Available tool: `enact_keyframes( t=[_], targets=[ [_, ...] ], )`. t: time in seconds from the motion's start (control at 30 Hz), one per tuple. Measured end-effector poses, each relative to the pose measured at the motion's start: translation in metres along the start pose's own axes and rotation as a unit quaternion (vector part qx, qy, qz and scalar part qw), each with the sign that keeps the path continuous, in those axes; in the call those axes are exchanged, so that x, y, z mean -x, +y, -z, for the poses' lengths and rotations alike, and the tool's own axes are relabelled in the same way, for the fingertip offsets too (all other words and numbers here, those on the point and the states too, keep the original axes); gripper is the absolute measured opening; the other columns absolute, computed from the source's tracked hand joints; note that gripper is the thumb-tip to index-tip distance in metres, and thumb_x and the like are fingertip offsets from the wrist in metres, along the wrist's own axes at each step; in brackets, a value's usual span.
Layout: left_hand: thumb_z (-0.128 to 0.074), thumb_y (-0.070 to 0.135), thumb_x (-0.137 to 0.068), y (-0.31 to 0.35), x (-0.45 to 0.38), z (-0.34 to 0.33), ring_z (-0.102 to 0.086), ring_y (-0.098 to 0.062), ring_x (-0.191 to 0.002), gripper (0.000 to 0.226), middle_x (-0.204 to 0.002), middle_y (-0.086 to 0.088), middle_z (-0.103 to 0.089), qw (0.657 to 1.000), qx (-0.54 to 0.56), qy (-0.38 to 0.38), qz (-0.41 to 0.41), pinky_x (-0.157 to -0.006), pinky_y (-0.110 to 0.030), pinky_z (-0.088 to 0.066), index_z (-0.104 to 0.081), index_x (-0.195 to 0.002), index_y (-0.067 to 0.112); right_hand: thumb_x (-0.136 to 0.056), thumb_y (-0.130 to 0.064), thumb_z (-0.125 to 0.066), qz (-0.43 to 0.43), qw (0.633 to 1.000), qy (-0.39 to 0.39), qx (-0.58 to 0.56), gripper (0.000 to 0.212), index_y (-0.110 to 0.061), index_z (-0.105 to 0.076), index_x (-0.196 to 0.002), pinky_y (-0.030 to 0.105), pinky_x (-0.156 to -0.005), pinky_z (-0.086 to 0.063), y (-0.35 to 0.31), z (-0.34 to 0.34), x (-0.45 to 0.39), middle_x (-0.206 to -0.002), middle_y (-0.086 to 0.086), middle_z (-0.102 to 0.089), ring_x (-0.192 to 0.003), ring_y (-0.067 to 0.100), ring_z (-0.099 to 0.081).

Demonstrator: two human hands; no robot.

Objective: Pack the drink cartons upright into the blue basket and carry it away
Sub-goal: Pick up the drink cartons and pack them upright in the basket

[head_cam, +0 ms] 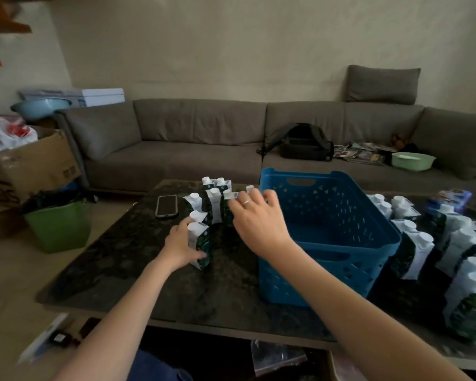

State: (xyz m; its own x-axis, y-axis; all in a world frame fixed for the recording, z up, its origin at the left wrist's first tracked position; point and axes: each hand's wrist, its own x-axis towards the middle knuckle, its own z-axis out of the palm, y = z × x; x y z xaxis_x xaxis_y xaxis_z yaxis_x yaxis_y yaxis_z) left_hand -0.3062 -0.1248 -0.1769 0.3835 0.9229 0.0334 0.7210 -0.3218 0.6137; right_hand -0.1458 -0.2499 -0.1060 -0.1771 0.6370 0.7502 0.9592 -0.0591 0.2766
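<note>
The blue basket (368, 232) stands empty on the dark table (138, 270), right of centre. Several green-and-white drink cartons with white caps (213, 200) stand upright in a cluster left of the basket. My left hand (180, 247) grips the nearest carton (201, 244) from its left side. My right hand (259, 218) reaches over the cluster, fingers curled around the top of a carton (232, 198) beside the basket's left rim. More cartons (429, 243) stand in rows right of the basket.
A phone (166, 206) lies on the table left of the cartons. A green bin (59, 226) and a cardboard box (30, 166) sit on the floor at left. Behind the table runs a grey sofa (193, 141) with a black backpack (305, 143) and a green bowl (412, 160).
</note>
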Motion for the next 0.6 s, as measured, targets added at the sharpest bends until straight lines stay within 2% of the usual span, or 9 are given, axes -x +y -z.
enact_keyframes(
  t=[0.07,0.13,0.2,0.3,0.37,0.43,0.53,0.6],
  targets=[
    [-0.087,0.026,-0.065,-0.008,-0.007,-0.012,-0.028,-0.031,-0.139,0.112,-0.150,-0.013,-0.031,0.998,0.058,0.020,0.014,-0.111,-0.040,-0.027,-0.017,-0.150,0.008,-0.074,-0.014,-0.067,0.025,0.997,-0.067,-0.036,0.024,-0.015,-0.063,-0.097,0.036,-0.077,-0.038,-0.025,-0.009,-0.018,-0.092,0.003,-0.066,-0.089,0.026,-0.061],
    [-0.088,0.026,-0.063,-0.014,-0.015,-0.019,-0.035,-0.031,-0.136,0.109,-0.145,-0.013,-0.039,0.993,0.109,0.043,0.025,-0.107,-0.038,-0.034,-0.024,-0.148,0.003,-0.083,-0.008,-0.061,-0.015,0.975,-0.199,-0.098,0.038,-0.013,-0.053,-0.120,0.038,-0.089,-0.042,-0.044,-0.030,-0.032,-0.116,0.008,-0.060,-0.111,0.028,-0.054],
    [-0.085,0.018,-0.068,-0.014,-0.023,-0.022,-0.050,-0.028,-0.122,0.082,-0.131,-0.013,-0.053,0.986,0.152,0.059,0.033,-0.087,-0.029,-0.043,-0.041,-0.135,0.001,-0.087,-0.006,-0.058,-0.091,0.924,-0.328,-0.174,0.050,-0.012,-0.041,-0.133,0.043,-0.094,-0.043,-0.053,-0.057,-0.042,-0.130,0.012,-0.051,-0.122,0.033,-0.047],
    [-0.077,0.012,-0.074,-0.015,-0.031,-0.020,-0.060,-0.023,-0.096,0.043,-0.108,-0.011,-0.064,0.988,0.144,0.054,0.028,-0.069,-0.026,-0.042,-0.055,-0.110,0.004,-0.087,-0.011,-0.061,-0.147,0.858,-0.425,-0.249,0.056,-0.014,-0.036,-0.137,0.046,-0.094,-0.048,-0.057,-0.098,-0.046,-0.134,0.015,-0.047,-0.121,0.035,-0.049],
    [-0.073,0.012,-0.076,-0.016,-0.032,-0.019,-0.063,-0.024,-0.089,0.024,-0.092,-0.008,-0.065,0.989,0.121,0.077,0.018,-0.065,-0.030,-0.045,-0.058,-0.094,0.007,-0.088,-0.020,-0.062,-0.172,0.819,-0.459,-0.299,0.057,-0.013,-0.036,-0.139,0.040,-0.095,-0.047,-0.058,-0.107,-0.049,-0.135,0.017,-0.047,-0.121,0.035,-0.050],
    [-0.068,0.015,-0.078,-0.012,-0.030,-0.015,-0.065,-0.030,-0.089,0.012,-0.087,-0.008,-0.067,0.991,0.072,0.111,0.010,-0.065,-0.031,-0.044,-0.061,-0.086,0.009,-0.091,-0.030,-0.057,-0.191,0.792,-0.466,-0.345,0.057,-0.010,-0.034,-0.140,0.036,-0.094,-0.042,-0.058,-0.109,-0.053,-0.138,0.017,-0.046,-0.125,0.035,-0.048],
    [-0.069,0.021,-0.076,0.002,-0.027,-0.003,-0.065,-0.031,-0.091,0.016,-0.089,-0.009,-0.071,0.989,0.021,0.148,0.004,-0.063,-0.028,-0.041,-0.067,-0.090,0.012,-0.090,-0.037,-0.055,-0.226,0.784,-0.445,-0.369,0.063,-0.014,-0.032,-0.143,0.036,-0.098,-0.041,-0.053,-0.107,-0.062,-0.141,0.016,-0.043,-0.128,0.034,-0.045],
    [-0.071,0.027,-0.074,0.012,-0.025,0.004,-0.065,-0.027,-0.085,0.016,-0.080,-0.003,-0.068,0.986,0.007,0.164,-0.003,-0.060,-0.027,-0.039,-0.067,-0.085,0.015,-0.090,-0.039,-0.054,-0.233,0.788,-0.426,-0.377,0.059,-0.018,-0.036,-0.141,0.034,-0.094,-0.043,-0.048,-0.099,-0.068,-0.139,0.015,-0.047,-0.125,0.031,-0.048]
  ],
)
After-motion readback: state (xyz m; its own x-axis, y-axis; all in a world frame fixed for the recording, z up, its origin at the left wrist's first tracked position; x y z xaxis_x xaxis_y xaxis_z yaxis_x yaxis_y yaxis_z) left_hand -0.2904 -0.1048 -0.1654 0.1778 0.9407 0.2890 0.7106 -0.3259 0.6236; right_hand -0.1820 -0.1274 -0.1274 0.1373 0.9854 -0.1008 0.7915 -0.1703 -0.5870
